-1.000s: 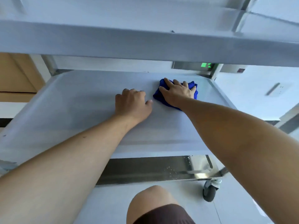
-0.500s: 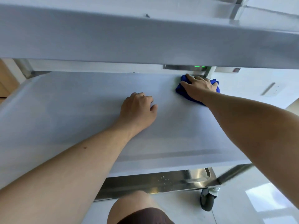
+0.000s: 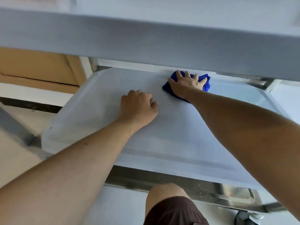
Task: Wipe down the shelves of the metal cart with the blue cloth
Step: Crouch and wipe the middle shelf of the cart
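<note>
- Blue cloth (image 3: 206, 81), head view: lies bunched on the middle shelf (image 3: 100, 103) of the metal cart, near its far edge and right of centre, tucked below the upper shelf (image 3: 146, 41)
- Right hand (image 3: 186, 85): spread flat on the cloth with fingers straight and splayed, pressing rather than gripping it, probably so that the whole palm drives the fabric across the surface
- Left hand (image 3: 138, 108): rests on the bare shelf just left of the cloth, fingers curled under and holding nothing; it appears to brace the reaching body and steady the cart
- Lower shelf (image 3: 211, 190): its shiny edge shows beneath, with a caster (image 3: 243, 216) at lower right
- Knee (image 3: 165, 195): bent low in front of the cart, a stance that suits reaching under the upper shelf
- Progress, as a judgement: wiping of the middle shelf is under way; which areas are done cannot be told
</note>
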